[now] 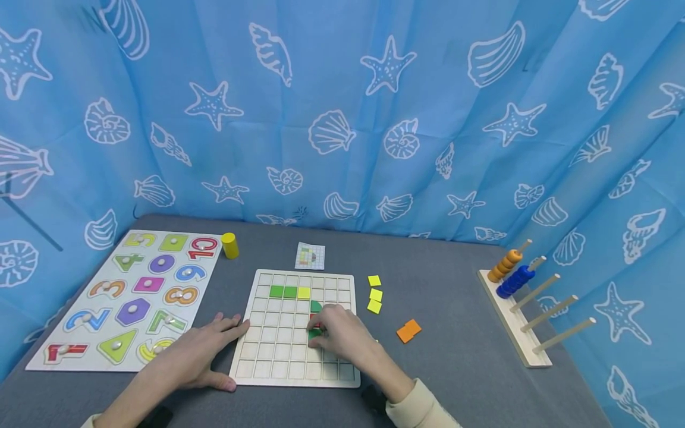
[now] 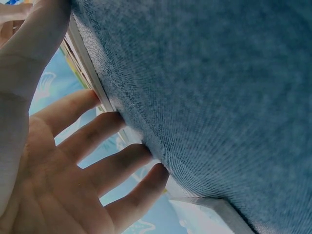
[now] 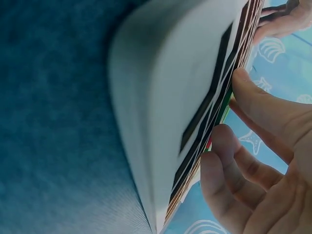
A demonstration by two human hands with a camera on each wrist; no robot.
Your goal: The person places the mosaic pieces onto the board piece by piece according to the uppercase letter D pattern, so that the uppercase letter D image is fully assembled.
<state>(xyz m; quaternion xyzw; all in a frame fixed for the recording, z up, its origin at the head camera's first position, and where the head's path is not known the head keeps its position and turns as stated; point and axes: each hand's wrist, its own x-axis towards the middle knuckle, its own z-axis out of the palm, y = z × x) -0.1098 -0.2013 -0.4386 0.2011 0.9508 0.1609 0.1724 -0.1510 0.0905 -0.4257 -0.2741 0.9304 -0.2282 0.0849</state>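
Note:
A pale grid board [image 1: 267,352] lies on the grey table. My left hand [image 1: 200,351] rests at its left side, fingertips and thumb near the edge, fingers spread in the left wrist view. Over the board's right half, my right hand [image 1: 345,333] pinches a green tile [image 1: 314,334] between thumb and fingers, low over the grid. Just above it are a partly covered red tile [image 1: 313,320] and a green piece with a rounded side [image 1: 316,306]. Two green tiles [image 1: 283,291] and a yellow tile [image 1: 304,292] form a row in the upper grid.
Loose yellow tiles [image 1: 376,295] and orange tiles [image 1: 409,331] lie right of the board. A pattern card [image 1: 310,256] is behind it. At left are a number-and-shape puzzle [image 1: 120,297] and a yellow cylinder [image 1: 230,245]; at far right, a peg rack with beads [image 1: 516,321].

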